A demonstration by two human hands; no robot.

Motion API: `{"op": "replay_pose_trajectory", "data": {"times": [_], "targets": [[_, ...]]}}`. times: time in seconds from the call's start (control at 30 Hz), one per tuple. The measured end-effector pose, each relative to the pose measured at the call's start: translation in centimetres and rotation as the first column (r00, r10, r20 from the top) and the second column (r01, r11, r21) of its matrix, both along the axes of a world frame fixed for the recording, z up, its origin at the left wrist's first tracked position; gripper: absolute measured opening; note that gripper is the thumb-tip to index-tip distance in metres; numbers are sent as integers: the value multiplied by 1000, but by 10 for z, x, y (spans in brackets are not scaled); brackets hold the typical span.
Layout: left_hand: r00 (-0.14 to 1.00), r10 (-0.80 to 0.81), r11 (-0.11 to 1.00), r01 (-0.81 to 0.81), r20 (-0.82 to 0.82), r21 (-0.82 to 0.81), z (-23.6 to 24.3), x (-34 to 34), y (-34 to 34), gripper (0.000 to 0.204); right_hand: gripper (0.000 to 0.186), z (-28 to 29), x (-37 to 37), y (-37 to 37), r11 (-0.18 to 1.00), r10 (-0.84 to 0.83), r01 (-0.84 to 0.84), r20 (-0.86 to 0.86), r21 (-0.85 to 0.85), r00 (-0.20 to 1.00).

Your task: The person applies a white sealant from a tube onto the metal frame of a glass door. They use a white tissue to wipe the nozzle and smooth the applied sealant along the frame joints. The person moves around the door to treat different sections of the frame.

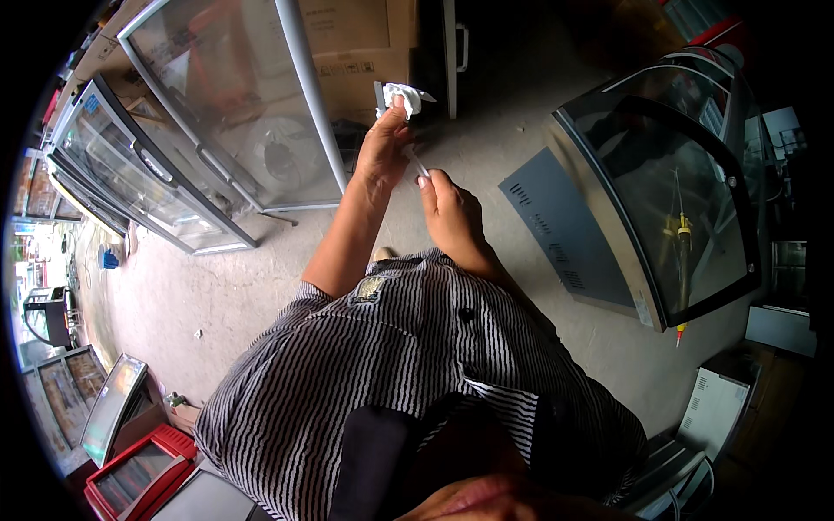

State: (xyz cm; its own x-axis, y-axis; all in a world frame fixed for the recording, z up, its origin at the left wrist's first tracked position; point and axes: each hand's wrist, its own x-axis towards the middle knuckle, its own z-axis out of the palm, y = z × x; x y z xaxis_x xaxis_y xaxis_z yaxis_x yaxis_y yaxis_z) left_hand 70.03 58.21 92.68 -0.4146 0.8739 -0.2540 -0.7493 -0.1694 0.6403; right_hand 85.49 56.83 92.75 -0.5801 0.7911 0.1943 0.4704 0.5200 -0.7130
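Note:
My left hand point(385, 149) is raised ahead of me, its fingers closed on a crumpled white cloth or tissue point(405, 97), with the thumb pressed against it. A narrow dark grey strip point(380, 95) stands beside the white bundle, at the same fingertips. Lower and slightly to the right, my right hand point(452, 213) pinches a slim, pale stick-like tool point(418, 163) between thumb and fingers. The tool's far end reaches close to my left palm; whether it touches cannot be made out, and its exact kind is too small to tell.
Framed glass doors point(234, 104) lean at the left, before cardboard boxes point(360, 78). At the right stands a curved-glass display case point(599, 226) with a yellow-and-red tool point(684, 230) by its glass. Red-framed panels point(143, 473) lie at lower left; a white box point(714, 408) stands lower right.

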Motion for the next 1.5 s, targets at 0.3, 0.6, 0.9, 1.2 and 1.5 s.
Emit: {"op": "replay_pose_trajectory", "data": {"times": [0.3, 0.6, 0.9, 1.2, 1.5], "targets": [[999, -9, 995, 5, -46, -98, -27, -13, 4, 24, 23, 2, -4, -5, 999, 3, -6, 65, 52, 998], [997, 68, 987, -61, -46, 150, -24, -125, -26, 22, 23, -6, 26, 8, 998, -27, 23, -73, -59, 997], [957, -146, 929, 46, 249, 367, 4, -91, -52, 27, 28, 7, 7, 34, 621, 32, -483, -595, -618, 803], [931, -195, 826, -13, 308, 563, 27, -128, -92, 45, 21, 21, -81, 26, 461, 11, -608, -682, -646, 732], [999, -45, 813, 27, 16, 582, 12, -171, -87, 28, 13, 38, -174, 24, 621, 123, -608, -704, -495, 699]]}}
